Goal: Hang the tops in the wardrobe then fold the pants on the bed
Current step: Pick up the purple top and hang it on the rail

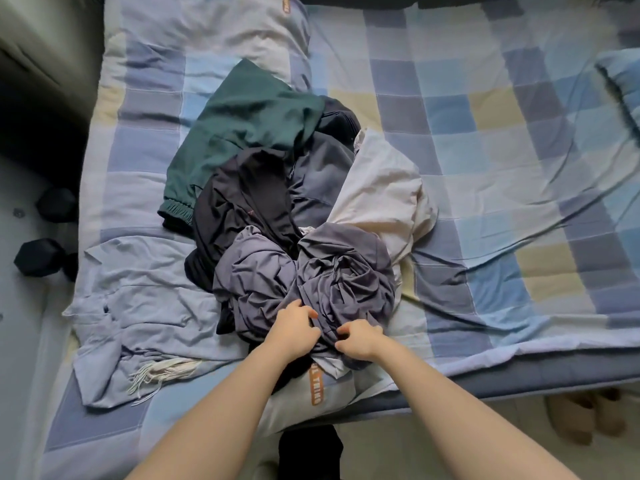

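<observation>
— Clothes (294, 216) are seen heaped at the middle of the bed (485, 140), toward its near edge; how is the heap made up?

— A grey garment (311, 275) is laid on the near side of the heap; a black garment (239, 202) is draped to its left; a dark green piece (242, 123) with an elastic cuff is spread at the far left; a cream piece (381, 188) is bunched to the right.

— And the hands?

— The left hand (294, 332) and the right hand (358, 341) are held close together at the near edge of the heap; fingers of both are curled into the grey garment, which is gripped by each.

— What else is seen?

— A pale blue garment (145, 306) with a fringed scarf (162, 370) on it is spread near left; a pillow (207, 32) is set at the far left; dumbbells (40, 256) are seen on the floor left of the bed; slippers (585, 417) are tucked at the near right.
</observation>
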The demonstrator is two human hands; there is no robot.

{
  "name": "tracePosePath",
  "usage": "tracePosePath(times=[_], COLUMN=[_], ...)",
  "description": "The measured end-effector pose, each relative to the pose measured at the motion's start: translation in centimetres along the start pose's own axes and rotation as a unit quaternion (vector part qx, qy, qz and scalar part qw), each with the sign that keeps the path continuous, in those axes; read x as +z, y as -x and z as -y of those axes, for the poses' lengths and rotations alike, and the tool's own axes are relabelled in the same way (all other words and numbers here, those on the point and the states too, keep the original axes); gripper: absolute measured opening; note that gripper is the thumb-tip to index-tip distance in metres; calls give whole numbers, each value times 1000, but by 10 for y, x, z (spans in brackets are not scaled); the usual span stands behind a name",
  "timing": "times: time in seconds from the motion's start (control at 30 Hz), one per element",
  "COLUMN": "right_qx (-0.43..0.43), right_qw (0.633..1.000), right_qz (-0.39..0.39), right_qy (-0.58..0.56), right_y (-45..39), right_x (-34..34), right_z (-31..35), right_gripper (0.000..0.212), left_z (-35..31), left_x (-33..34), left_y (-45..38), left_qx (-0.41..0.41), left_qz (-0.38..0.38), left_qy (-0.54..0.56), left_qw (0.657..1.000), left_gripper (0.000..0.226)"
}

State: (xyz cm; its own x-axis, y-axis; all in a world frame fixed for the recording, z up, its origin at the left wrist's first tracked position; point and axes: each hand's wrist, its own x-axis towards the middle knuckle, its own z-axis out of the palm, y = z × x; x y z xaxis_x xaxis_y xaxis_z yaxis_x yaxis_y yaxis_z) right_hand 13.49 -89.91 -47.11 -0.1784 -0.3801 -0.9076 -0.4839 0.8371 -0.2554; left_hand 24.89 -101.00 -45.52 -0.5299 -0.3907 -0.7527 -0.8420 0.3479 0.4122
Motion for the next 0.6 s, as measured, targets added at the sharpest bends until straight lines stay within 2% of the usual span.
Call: tracePosePath(times=[0.1,0.23,0.3,0.33,0.4,0.47,0.53,0.6], right_qx=[6,-32,-58,-69,-80,-76,-84,-114], right_qw=[991,944,917,904,877,856,835,815], right_qz=[-5,-136,-187,-202,-216,-253,-301,-339], right_qy=[-133,-300,-349,-370,-421,-445,-453,-455], right_y=[1,30,55,71,101,128,157,189], right_x=[0,-21,-39,-49,-69,-88,-108,-129], right_z=[-15,-25,-29,-32,-35,-36,-37,-33], right_gripper=[48,6,16,21,25,28,20,3], left_z=[-2,-8,-13,-19,-28,-36,-41,-45], left_x=[9,11,9,6,0,-8,-17,-29], left_y=[-12,-14,-10,-6,6,23,41,60], left_qx=[-23,-46,-67,-81,-105,-125,-131,-109], left_qz=[1,-17,-36,-57,-118,-159,-163,-149], left_qy=[24,96,152,199,295,362,399,366], left_qw=[999,994,985,975,942,910,893,912], left_gripper=[43,24,34,32,10,11,15,19])
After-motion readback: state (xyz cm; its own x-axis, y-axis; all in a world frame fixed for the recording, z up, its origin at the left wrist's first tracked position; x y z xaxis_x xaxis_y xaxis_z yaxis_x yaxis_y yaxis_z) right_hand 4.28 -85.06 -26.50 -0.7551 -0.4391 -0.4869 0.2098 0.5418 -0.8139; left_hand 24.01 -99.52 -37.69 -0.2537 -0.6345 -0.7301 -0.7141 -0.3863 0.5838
